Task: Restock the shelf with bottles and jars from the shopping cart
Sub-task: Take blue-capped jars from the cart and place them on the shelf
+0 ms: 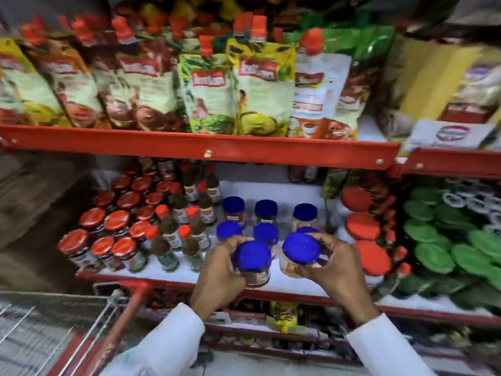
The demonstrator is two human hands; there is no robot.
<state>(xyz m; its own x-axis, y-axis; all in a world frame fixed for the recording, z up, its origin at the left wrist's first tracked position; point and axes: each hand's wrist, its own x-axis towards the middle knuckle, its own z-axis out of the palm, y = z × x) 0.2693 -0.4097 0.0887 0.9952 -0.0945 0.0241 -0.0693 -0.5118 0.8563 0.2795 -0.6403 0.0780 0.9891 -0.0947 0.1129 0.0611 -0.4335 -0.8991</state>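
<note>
- Red metal shelving (200, 147) is filling the view, spouted pouches (208, 99) standing along the upper tier.
- White middle shelf (287, 280) is carrying red-lidded jars (92, 221), small dark bottles (168, 229) and blue-lidded jars (266, 210) in rows.
- Left hand (217, 275) is gripping a dark-filled blue-lidded jar (253, 263) at the shelf's front edge.
- Right hand (336, 270) is gripping a pale-filled blue-lidded jar (301, 251) just beside it, in front of the rows.
- Green lids (433, 256) are sitting far right.
- Wire shopping cart (54, 329) is showing lower left, contents too blurred to tell.
- White sleeves (385, 348) are covering both forearms.
</note>
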